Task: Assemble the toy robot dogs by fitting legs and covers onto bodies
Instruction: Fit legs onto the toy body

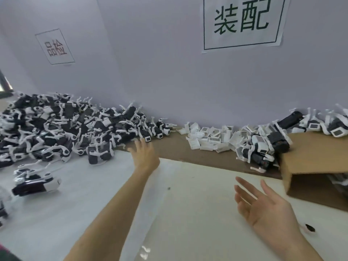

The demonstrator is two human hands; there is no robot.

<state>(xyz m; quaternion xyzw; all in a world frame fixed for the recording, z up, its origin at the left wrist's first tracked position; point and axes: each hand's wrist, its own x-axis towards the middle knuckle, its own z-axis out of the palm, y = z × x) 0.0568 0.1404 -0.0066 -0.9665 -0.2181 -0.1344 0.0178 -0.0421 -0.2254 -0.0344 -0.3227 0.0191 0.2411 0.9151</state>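
A pale lilac wall [150,72] with a smooth, matte face fills the upper half of the view and serves as the landmark for everything else. Two white paper signs are stuck to it: a large one [243,21] with green characters in a dark frame and a smaller, tilted one [54,46] with reddish characters. Below the wall spreads a worktable covered in glossy white sheet [188,213], with a strip of brown cardboard [173,147] lying between the sheet and the wall's foot. Heaped against the wall's foot at the far left is a big pile of toy robot dogs [56,129], blocky black bodies tangled with thin, curved white legs and small screen-like faces. A cardboard box [316,166], plain brown and flat-sided, sits tipped near the wall at the right, with more black-and-white dog parts [263,147] bunched against its edge. Along the wall's foot in the middle lies a scatter of white covers [209,139], small angular shells, some bearing barcode labels. One single dog [35,182] lies on its side on the sheet, well out from the wall. The left hand [144,156] reaches toward the pile, fingers spread and straight, holding nothing; the right hand [263,206] hovers over the sheet, palm turned inward, fingers relaxed and empty.
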